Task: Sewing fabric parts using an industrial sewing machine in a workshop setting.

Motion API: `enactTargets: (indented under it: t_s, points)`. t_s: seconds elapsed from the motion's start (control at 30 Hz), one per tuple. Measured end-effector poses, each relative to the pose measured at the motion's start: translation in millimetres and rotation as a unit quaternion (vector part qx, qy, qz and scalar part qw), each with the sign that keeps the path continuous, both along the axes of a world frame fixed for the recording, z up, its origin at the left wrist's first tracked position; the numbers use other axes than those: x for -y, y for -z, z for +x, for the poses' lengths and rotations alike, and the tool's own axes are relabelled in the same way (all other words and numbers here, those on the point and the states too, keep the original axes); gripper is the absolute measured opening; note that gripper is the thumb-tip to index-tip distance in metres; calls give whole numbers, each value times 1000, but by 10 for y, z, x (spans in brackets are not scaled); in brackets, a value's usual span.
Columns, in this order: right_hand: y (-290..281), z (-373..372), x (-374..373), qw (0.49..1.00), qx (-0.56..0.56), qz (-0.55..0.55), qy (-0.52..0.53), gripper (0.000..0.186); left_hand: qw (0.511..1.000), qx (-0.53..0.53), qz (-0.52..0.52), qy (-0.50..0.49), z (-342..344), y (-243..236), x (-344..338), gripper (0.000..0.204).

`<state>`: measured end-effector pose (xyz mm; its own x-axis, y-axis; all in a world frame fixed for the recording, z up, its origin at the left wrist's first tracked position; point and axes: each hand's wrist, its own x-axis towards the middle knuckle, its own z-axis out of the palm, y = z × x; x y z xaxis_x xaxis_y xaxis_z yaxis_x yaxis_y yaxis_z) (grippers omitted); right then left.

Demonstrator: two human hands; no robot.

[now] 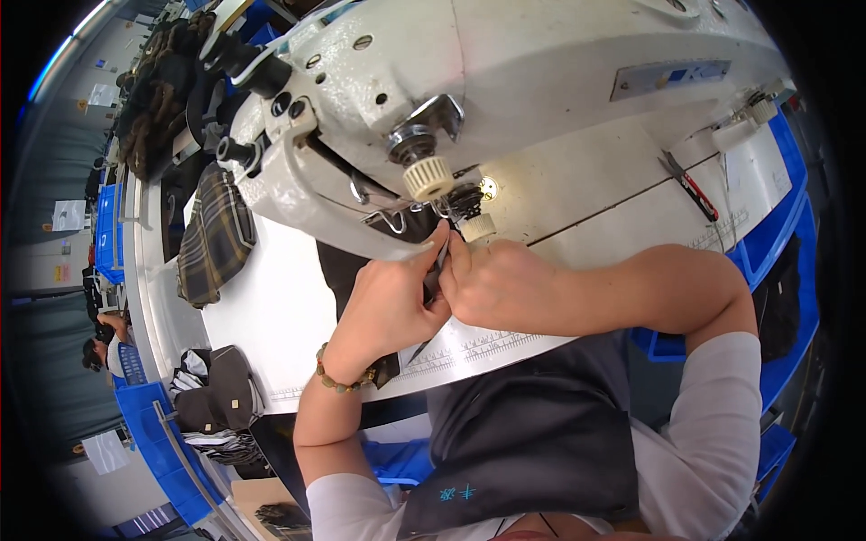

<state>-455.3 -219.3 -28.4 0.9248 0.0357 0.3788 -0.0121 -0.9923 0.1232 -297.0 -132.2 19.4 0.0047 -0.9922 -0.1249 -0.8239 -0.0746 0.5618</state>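
Note:
Both my hands work just below the presser foot and needle area of a white sewing machine (541,81). My left hand (392,298) pinches a piece of dark fabric (338,275) lying on the white machine bed (271,352), its thumb and forefinger pointing up at the foot. My right hand (483,279) is curled beside it, fingertips pressed on a narrow folded part of the same fabric. The needle itself is hidden behind metal parts and fingertips. Red-and-black snips (690,189) lie open-bladed on the bed to the right.
Folded plaid fabric (216,239) lies at the left, with dark stacked pieces (221,392) below it and brown fur-like items (153,99) farther back. Blue bins (149,433) line the left and right sides (776,234). Another person (104,347) sits at the far left.

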Motion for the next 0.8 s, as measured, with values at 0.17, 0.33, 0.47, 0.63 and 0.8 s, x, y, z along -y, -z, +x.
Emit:
enactTargets:
  t_s: [0.17,0.33,0.47,0.63,0.8]
  points:
    - [22,21,-9,999,39,21,4,22,998,15,-42,49,43,46,27,65]
    - [23,49,16,999,-16,18,26,28,999,36,-16,20,46,-12,95,52]
    - [-67,32,46,999,-48,-19,-1,27,995,74,-66,1,22,-157,-42,43]
    - [-17,40,48,997,-1,71,-35,22,942,264,-178,-102,81,-375,-318,29]
    - [128,109,123,972,0,190,-136,12,952,212,-208,-67,-9,-447,-400,17]
